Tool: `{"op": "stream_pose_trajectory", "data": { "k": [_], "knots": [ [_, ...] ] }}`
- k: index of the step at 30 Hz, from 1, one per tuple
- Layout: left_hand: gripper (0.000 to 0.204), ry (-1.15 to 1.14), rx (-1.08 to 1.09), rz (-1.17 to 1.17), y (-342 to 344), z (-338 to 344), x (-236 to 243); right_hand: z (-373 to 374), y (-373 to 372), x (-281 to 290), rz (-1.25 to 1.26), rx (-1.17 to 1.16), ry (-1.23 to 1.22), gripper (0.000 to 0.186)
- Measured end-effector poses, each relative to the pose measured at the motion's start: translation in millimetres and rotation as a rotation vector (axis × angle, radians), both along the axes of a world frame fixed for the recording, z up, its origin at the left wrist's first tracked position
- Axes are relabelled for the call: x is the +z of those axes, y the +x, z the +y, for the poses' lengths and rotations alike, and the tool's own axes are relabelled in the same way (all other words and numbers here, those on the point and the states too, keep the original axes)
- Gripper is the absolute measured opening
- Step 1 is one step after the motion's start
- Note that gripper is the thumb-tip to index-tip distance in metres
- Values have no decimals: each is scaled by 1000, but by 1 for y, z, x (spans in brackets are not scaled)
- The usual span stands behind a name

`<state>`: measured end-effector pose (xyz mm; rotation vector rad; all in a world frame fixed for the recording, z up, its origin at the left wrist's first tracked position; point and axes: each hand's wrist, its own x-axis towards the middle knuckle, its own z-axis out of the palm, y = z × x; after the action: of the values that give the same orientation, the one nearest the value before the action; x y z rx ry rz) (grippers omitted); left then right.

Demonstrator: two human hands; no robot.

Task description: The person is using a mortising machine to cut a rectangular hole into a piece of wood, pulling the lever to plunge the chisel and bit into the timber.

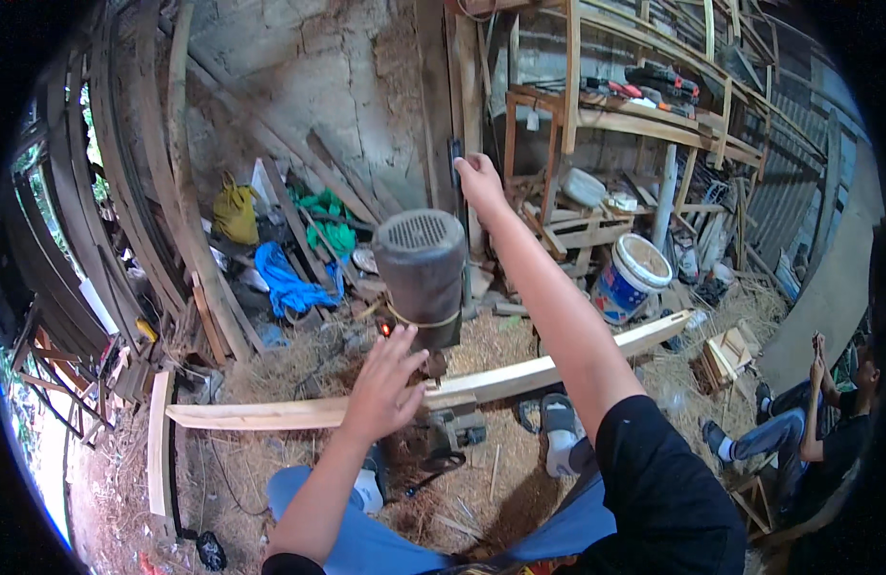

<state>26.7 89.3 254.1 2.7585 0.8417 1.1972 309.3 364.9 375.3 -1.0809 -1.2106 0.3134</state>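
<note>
A dark upright motor housing point(419, 278) with a vented round top stands in front of me, with an orange-red light on its left side. My left hand point(385, 383) is held by the motor's lower part, fingers stretched out and holding nothing; the fingertips are close to the light, and I cannot tell whether they touch it. My right hand point(479, 182) is raised with its fingers closed round the end of a dark upright lever point(456, 150). Below the motor a long pale wooden beam point(280, 415) lies crosswise, over a metal clamp point(452, 428). The tool's tip is partly hidden by my left hand.
Wood shavings cover the floor. Planks point(179, 144) lean at the left, near a blue plastic sheet point(287, 278). A paint bucket point(638, 273) and wooden rack point(644, 120) stand at the right. Another person point(845, 422) sits at far right. A short board point(161, 446) lies left.
</note>
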Motion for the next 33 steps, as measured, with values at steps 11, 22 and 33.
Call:
{"op": "stream_pose_trajectory", "data": {
  "k": [11,22,33],
  "knots": [
    [61,-58,4,37,-25,-16,15,-29,-77,45,-136,-213,281,31],
    [58,75,103,-101,-2,8,24,-12,-42,63,350,612,-150,32],
    [84,77,202,-40,16,18,23,-51,-50,53,282,410,105,32]
  ]
}}
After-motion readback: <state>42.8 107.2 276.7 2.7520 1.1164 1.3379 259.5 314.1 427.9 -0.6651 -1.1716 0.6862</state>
